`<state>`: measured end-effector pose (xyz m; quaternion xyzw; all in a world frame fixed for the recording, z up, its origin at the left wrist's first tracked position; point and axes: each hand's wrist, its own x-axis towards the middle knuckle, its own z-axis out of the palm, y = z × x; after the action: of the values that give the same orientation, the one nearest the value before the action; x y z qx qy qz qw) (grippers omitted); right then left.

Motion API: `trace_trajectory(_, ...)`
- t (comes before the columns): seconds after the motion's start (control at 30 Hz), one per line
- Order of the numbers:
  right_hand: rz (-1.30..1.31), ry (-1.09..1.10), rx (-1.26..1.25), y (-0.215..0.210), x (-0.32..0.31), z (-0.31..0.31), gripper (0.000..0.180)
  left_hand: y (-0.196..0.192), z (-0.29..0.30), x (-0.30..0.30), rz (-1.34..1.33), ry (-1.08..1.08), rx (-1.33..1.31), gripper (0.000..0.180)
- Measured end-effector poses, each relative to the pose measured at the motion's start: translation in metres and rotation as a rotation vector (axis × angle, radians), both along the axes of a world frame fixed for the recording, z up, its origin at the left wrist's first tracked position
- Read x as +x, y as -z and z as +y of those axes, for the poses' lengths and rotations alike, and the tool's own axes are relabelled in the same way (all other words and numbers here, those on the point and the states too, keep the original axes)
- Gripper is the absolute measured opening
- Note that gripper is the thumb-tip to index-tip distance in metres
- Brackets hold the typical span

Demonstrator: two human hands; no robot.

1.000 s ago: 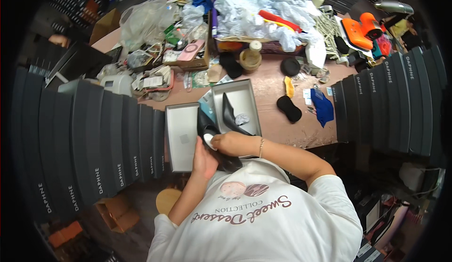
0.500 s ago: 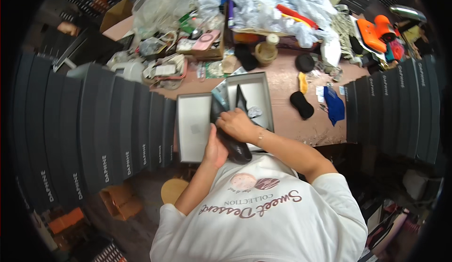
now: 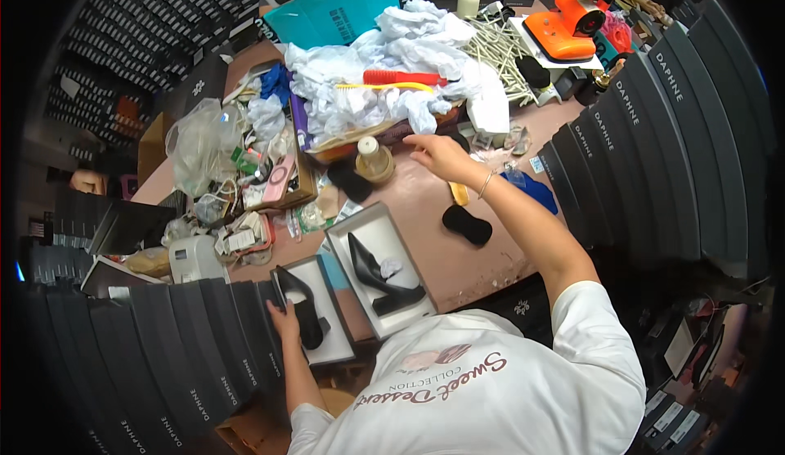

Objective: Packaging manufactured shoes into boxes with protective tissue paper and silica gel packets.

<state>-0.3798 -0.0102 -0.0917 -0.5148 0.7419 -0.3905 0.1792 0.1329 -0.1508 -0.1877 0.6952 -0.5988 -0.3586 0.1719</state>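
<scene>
My left hand (image 3: 284, 321) is at the left wall of a grey, white-lined shoe box half (image 3: 338, 342), thumb on the inner side and fingers outside. Inside lies a black high-heeled shoe (image 3: 304, 312), close to that thumb. A second black heeled shoe (image 3: 368, 267) rests in the box half to the right (image 3: 384, 224), beside crumpled white paper (image 3: 391, 268). My right hand (image 3: 446, 163) reaches over the table with fingers stretched out and holding nothing, just short of a heap of white tissue paper (image 3: 409, 34).
Stacks of dark shoe boxes rise at left (image 3: 163, 357) and right (image 3: 630, 152). On the table are a jar with a white cap (image 3: 374, 161), a black pad (image 3: 467, 225), a red-handled brush (image 3: 401, 77), an orange device (image 3: 564, 26) and a clear plastic bag (image 3: 196, 148).
Both hands have let go of the black shoe, which now lies in the left box half. My right hand has moved far forward; the left has gone to the box wall. The view has shifted.
</scene>
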Motion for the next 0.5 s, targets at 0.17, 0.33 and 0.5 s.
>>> trace_trajectory(0.17,0.152,-0.107,0.188,0.007,-0.098,-0.039,0.029,-0.104,0.015,-0.140,0.234,0.431,-0.204,0.037)
trace_trajectory(0.33,0.097,-0.111,0.133,0.021,-0.168,-0.073,0.031,-0.155,0.021,-0.355,0.297,1.242,-0.511,0.034)
trace_trajectory(0.5,-0.071,-0.170,0.069,0.027,-0.185,-0.075,0.030,-0.113,-0.047,-0.487,-0.075,1.544,-0.628,0.045)
